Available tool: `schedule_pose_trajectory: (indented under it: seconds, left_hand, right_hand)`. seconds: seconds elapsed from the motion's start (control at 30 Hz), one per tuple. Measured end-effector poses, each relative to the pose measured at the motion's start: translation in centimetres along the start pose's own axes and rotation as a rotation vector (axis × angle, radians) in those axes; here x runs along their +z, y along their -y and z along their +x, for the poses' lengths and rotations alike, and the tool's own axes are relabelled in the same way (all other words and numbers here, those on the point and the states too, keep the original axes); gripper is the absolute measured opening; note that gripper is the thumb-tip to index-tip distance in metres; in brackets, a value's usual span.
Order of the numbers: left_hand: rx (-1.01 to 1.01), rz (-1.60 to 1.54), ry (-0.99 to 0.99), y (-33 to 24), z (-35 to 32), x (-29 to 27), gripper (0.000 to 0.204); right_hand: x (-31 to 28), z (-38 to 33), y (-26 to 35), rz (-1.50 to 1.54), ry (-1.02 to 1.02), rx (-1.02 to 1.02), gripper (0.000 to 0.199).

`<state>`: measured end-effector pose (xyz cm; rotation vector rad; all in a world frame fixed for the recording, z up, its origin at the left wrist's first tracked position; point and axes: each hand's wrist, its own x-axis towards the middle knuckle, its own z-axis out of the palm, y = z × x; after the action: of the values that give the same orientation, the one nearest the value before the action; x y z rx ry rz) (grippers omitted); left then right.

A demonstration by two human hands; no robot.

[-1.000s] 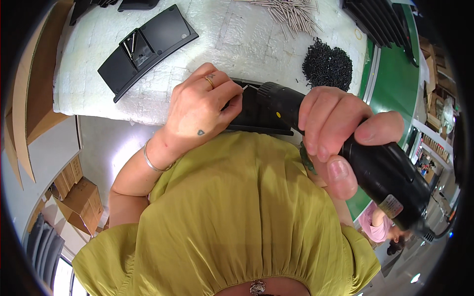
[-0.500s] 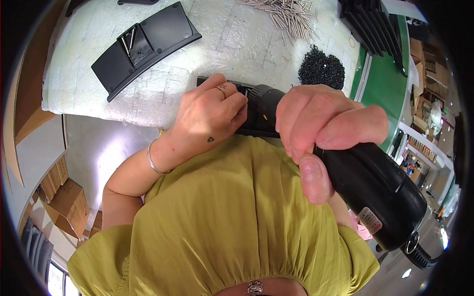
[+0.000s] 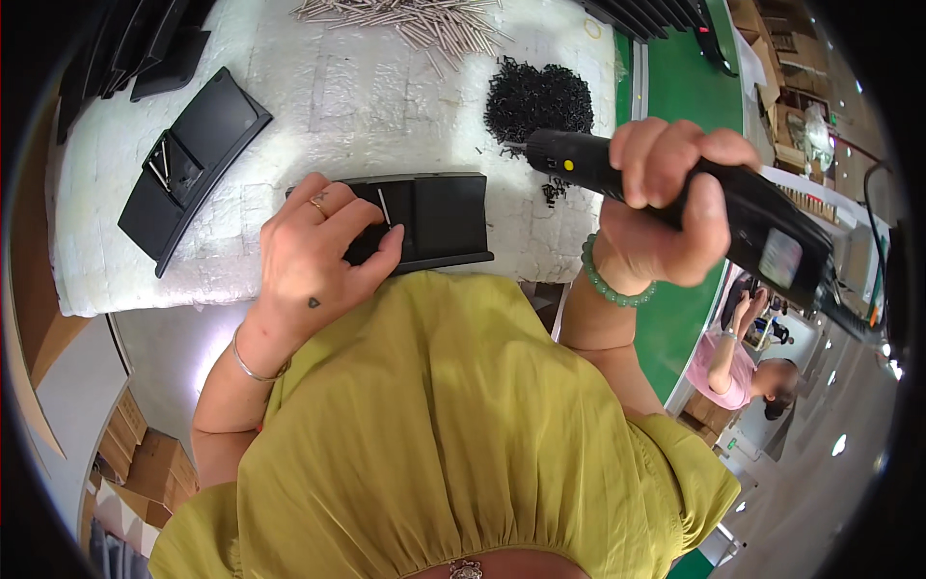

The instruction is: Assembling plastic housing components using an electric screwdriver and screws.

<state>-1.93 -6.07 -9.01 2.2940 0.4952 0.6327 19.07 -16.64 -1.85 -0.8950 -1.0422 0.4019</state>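
Observation:
My right hand [image 3: 661, 207] is wrapped round a black electric screwdriver [image 3: 762, 222], which lies slanted with its nose toward the left. That tip is at the lower edge of a heap of small black screws [image 3: 538, 96]; whether a screw sits on it is too small to tell. Against my body, at the table's near edge, lies a black plastic panel [image 3: 449, 217] with a recess in its middle. Curled over the panel's left part, my left hand [image 3: 313, 246] holds it, thumb and forefinger beside a thin metal pin [image 3: 387, 207] in the recess.
A second black panel [image 3: 217, 116] with metal pins in its recess lies at the left. Beyond are loose metal pins [image 3: 415, 19] in a pile. Black parts stand at the far left [image 3: 145, 39] and far right [image 3: 651, 14]. A person in pink [image 3: 723, 372] is off to the right.
The screwdriver has swung away from the panel, to the black screw heap. My left hand's thumb and forefinger have spread apart over the panel. The view has shifted, showing more on the right.

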Motion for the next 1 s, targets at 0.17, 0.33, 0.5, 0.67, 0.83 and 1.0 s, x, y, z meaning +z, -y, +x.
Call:
schedule_pose_trajectory:
  seconds: [0.17, 0.33, 0.5, 0.67, 0.83, 1.0]
  left_hand:
    - [0.028, -0.017, 0.007, -0.3, 1.8, -0.3, 0.011]
    - [0.176, 0.037, -0.013, -0.5, 4.6, 1.5, 0.014]
    - [0.393, -0.019, -0.015, -0.3, 7.2, 3.3, 0.022]
    - [0.382, -0.118, 0.017, -0.3, 6.9, 2.9, 0.02]
    - [0.415, -0.124, -0.062, 0.0, 6.5, 2.7, 0.022]
    - [0.318, -0.247, -0.077, 0.0, 6.1, 2.4, 0.02]
  right_hand:
    - [-0.3, -1.4, -1.7, 0.075, -0.061, 0.077, 0.023]
    - [0.2, -1.0, -0.7, 0.119, -0.05, 0.044, 0.026]
    - [1.0, -0.7, 2.1, 0.187, 0.053, 0.023, 0.034]
    - [1.0, -0.4, 3.8, 0.125, 0.167, 0.023, 0.032]
    - [0.9, -0.4, 4.2, 0.16, 0.167, 0.043, 0.03]
    - [0.9, -0.1, 5.1, 0.164, 0.193, 0.051, 0.035]
